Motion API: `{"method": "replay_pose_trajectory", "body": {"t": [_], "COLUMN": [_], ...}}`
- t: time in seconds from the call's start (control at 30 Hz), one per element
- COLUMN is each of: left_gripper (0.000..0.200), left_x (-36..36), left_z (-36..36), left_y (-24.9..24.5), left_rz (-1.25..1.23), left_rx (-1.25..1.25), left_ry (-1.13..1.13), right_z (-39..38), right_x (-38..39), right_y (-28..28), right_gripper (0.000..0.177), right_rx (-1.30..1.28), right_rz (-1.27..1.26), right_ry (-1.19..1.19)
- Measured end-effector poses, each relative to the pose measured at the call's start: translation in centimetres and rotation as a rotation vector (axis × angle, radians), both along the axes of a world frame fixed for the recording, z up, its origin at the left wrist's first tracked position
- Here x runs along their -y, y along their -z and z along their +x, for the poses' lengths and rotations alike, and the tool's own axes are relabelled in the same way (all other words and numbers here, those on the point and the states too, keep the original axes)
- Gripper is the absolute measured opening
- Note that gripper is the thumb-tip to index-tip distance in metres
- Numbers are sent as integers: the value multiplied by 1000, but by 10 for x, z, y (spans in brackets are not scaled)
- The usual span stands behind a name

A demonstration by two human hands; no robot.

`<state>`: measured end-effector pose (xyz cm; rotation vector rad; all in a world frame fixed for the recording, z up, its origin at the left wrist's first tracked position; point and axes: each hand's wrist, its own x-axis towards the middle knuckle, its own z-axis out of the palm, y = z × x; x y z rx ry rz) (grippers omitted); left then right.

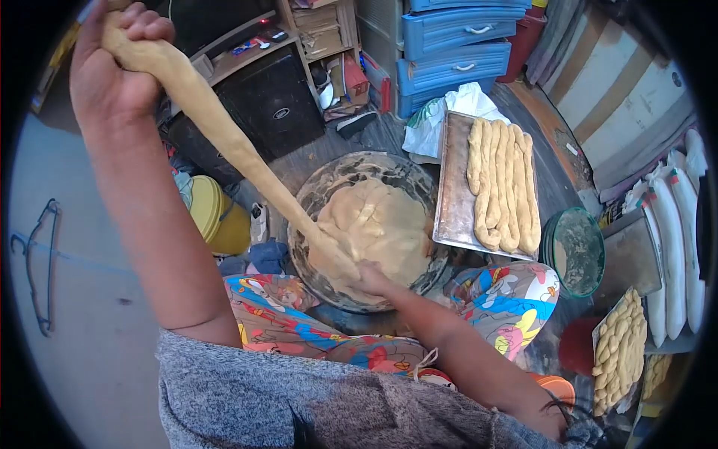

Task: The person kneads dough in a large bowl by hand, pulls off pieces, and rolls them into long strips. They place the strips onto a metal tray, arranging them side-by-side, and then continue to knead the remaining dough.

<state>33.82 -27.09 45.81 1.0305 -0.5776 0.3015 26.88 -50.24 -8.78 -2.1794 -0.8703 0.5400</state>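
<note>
A long rope of dough (232,142) is stretched slantwise from the upper left down to a basin. My left hand (123,71), raised high at the upper left, has its fingers wrapped round the upper end. Low over the basin, my right hand (370,278) is closed on the rope's lower end. The round dark basin (428,183), its inside smeared with flour, holds a big mass of dough (374,217). Right of it, a metal tray (456,179) bears several long twisted dough strands (505,183) side by side.
Beside the tray is a round green-rimmed container (577,251). Another tray of braided dough (619,352) stands at the lower right. A yellow bucket (221,217) is left of the basin. Blue drawers (456,71) and a black speaker (273,105) stand behind.
</note>
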Motion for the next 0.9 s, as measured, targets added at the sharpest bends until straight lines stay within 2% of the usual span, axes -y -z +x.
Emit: {"method": "replay_pose_trajectory", "body": {"t": [0.07, 0.13, 0.17, 0.2, 0.27, 0.3, 0.33, 0.4, 0.47, 0.5, 0.57, 0.67, 0.7, 0.73, 0.77, 0.8, 0.87, 0.9], "left_gripper": [36, 38, 28, 28, 25, 24, 24, 26, 27, 28, 31, 40, 48, 47, 47, 47, 47, 46], "left_x": [3, 22, 22, 29, 44, 52, 58, 71, 99, 108, 122, 152, 162, 172, 184, 196, 220, 230], "left_z": [-1, -5, -8, -10, -16, -18, -16, -13, -15, -16, -17, -9, -2, 4, 10, 15, 24, 28], "left_y": [-5, 2, 0, 1, 0, -1, 0, 2, 11, 16, 27, 58, 70, 80, 89, 98, 113, 119], "left_rz": [44, -56, -7, -13, -29, -63, -67, -136, -197, -187, -166, -187, -182, -179, -172, -165, -176, -180], "left_rx": [18, 72, 65, 66, 66, 68, 66, 99, 127, 118, 53, 18, 12, -35, -92, -145, -286, -310], "left_ry": [24, 70, 223, 238, 293, 297, 304, 425, 385, 401, 475, 510, 530, 506, 483, 462, 440, 455], "right_z": [7, 24, 37, 50, 65, 75, 85, 93, 99, 100, 105, 102, 98, 96, 98, 96, 95, 99], "right_x": [31, 61, 77, 94, 130, 146, 160, 189, 212, 219, 229, 242, 247, 250, 252, 251, 237, 236], "right_y": [1, -29, -48, -74, -152, -179, -200, -231, -249, -247, -233, -169, -146, -124, -104, -105, -125, -131], "right_gripper": [58, 61, 60, 59, 53, 45, 37, 25, 21, 21, 21, 22, 23, 24, 26, 26, 29, 37], "right_rx": [-74, -321, -390, -460, -336, -283, -231, -120, -105, -103, 300, 526, 450, 368, 472, 466, 334, 278], "right_rz": [-30, -109, -198, -287, -40, -63, -85, 171, 293, 295, 233, -63, -154, -243, -289, -287, -452, -476], "right_ry": [-25, -117, -144, -172, -65, -20, 23, 166, 242, 246, 317, 312, 237, 163, 23, 34, 25, 39]}}
